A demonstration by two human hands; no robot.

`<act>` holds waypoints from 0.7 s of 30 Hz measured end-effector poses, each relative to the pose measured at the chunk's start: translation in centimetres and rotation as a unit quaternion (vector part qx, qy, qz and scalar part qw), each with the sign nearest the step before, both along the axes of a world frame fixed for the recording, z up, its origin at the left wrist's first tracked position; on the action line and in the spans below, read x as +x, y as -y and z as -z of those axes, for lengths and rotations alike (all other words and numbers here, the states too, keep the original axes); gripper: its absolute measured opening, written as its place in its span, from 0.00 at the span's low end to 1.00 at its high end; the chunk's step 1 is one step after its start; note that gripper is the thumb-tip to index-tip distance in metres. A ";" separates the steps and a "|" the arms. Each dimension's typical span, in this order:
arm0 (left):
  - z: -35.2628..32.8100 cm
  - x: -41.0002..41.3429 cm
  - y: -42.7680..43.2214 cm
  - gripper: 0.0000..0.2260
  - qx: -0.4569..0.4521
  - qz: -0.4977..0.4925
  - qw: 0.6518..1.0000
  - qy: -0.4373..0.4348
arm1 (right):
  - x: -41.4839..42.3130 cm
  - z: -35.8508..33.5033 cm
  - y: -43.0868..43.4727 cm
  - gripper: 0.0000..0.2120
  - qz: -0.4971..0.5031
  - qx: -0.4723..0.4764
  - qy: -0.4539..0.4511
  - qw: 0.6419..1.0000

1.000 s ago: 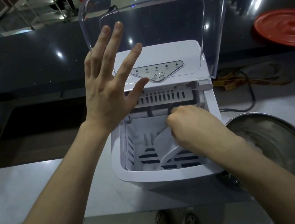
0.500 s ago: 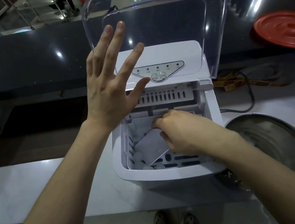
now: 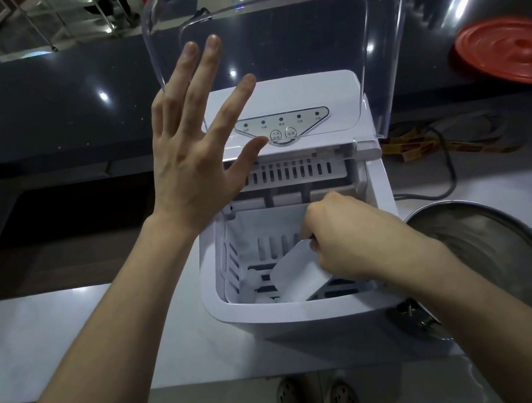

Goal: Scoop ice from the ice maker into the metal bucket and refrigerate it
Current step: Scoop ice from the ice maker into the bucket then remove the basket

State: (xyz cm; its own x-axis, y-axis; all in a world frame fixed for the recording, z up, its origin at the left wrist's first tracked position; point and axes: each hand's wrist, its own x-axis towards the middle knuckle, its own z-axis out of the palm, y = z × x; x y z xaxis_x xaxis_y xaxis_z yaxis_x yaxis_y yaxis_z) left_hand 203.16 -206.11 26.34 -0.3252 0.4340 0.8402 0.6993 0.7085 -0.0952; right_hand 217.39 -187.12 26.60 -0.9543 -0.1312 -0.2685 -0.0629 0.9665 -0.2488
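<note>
Scoop (image 3: 297,277), clamped by curled fingers (image 3: 314,245) of the right hand (image 3: 348,241), is dipped among few cubes (image 3: 255,275) in the ice maker (image 3: 308,315). Left hand (image 3: 191,164) is spread by the raised lid (image 3: 386,47), which could drop unsupported. Bucket (image 3: 488,238) is set right.

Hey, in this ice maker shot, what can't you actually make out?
Head view:
Ice in the scoop: its white wall blocks the inside, and the right hand covers the handle.
Inside of the metal bucket: the right forearm crosses it, the rest is blurred.
Labels on the control panel: too small.
Whether the left hand touches the clear lid: unclear.
</note>
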 end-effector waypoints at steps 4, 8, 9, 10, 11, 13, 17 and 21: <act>-0.1 0.1 0.0 0.26 0.000 -0.002 1.000 0.002 | -0.2 0.4 0.2 0.08 0.033 -0.015 -0.001 0.999; 0.1 0.0 -0.1 0.26 0.001 -0.004 1.000 -0.003 | -0.1 0.8 1.0 0.08 0.034 -0.030 0.003 0.999; 0.1 -0.1 0.0 0.26 0.001 -0.003 1.000 -0.005 | -0.2 1.1 1.3 0.08 0.035 -0.034 0.008 0.999; 0.1 -0.1 -0.1 0.27 0.002 -0.002 1.000 -0.007 | -0.3 1.3 1.5 0.08 0.038 -0.039 0.012 0.998; 0.1 -0.2 -0.1 0.27 0.003 -0.002 1.000 -0.010 | -0.5 1.5 1.6 0.08 0.042 -0.048 0.014 0.998; 0.2 -0.3 -0.1 0.27 0.003 -0.003 1.000 -0.012 | -0.9 1.9 1.7 0.07 0.054 -0.075 0.013 0.996; 0.2 -0.3 0.0 0.27 0.002 -0.003 1.000 -0.009 | -1.3 2.5 2.2 0.06 0.050 -0.102 0.012 0.994; 0.0 0.0 -0.1 0.26 0.000 -0.002 1.000 -0.005 | -1.5 2.4 2.0 0.06 0.031 -0.100 0.031 0.994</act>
State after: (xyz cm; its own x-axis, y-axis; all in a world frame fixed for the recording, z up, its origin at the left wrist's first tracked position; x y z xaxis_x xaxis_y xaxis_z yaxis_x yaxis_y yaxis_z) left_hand 203.12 -206.02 26.33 -0.3187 0.4331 0.8431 0.6952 0.7114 -0.1027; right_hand 215.91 -189.11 24.17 -0.9445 -0.1289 -0.3021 0.0177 0.8985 -0.4387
